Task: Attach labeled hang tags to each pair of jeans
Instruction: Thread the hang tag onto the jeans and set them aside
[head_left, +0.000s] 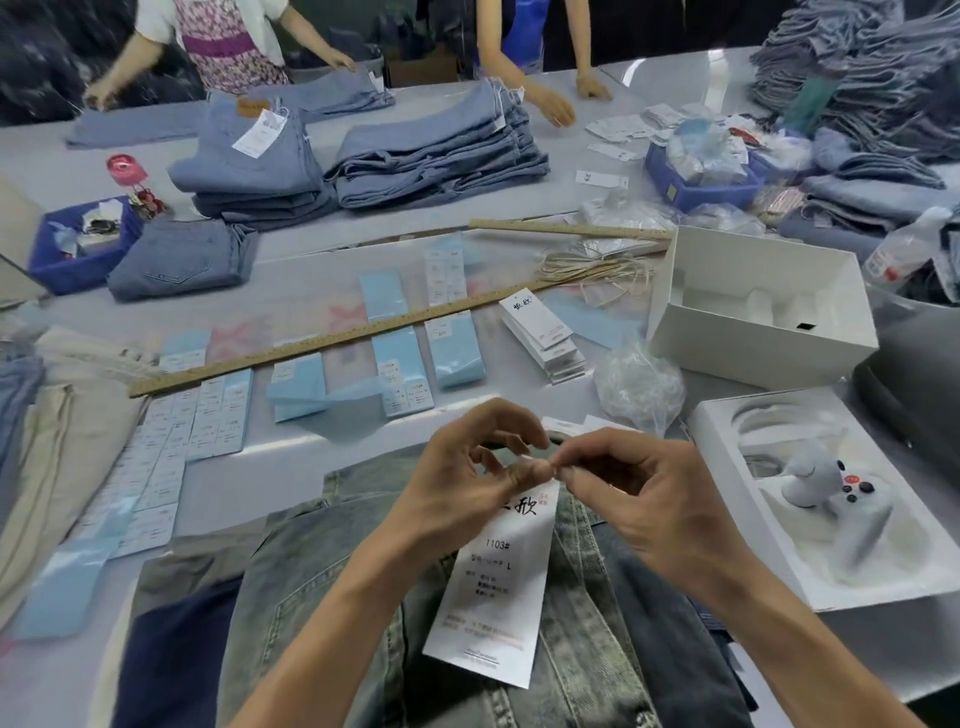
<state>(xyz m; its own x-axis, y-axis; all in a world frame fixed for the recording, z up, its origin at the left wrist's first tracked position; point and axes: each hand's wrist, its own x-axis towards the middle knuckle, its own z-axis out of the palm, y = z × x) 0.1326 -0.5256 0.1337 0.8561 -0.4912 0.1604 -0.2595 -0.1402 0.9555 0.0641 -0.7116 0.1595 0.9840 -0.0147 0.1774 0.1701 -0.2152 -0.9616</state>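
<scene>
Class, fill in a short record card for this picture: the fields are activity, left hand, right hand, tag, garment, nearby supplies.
activity: fastening a hang tag to jeans
left hand: fingertips pinch at the tag's top
right hand: fingertips pinch at the same spot
tag: white, printed 1103#, size L, lying over the jeans
garment: washed grey-green jeans on the table
nearby supplies: stack of white tags, bundle of string, long wooden ruler

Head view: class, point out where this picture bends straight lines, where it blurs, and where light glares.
Head view: the wide lens bows the long wooden ruler and table edge; the far corners smear, notably the denim pile; soft glare shines off the blue sticker sheets; the hang tag is readable.
</scene>
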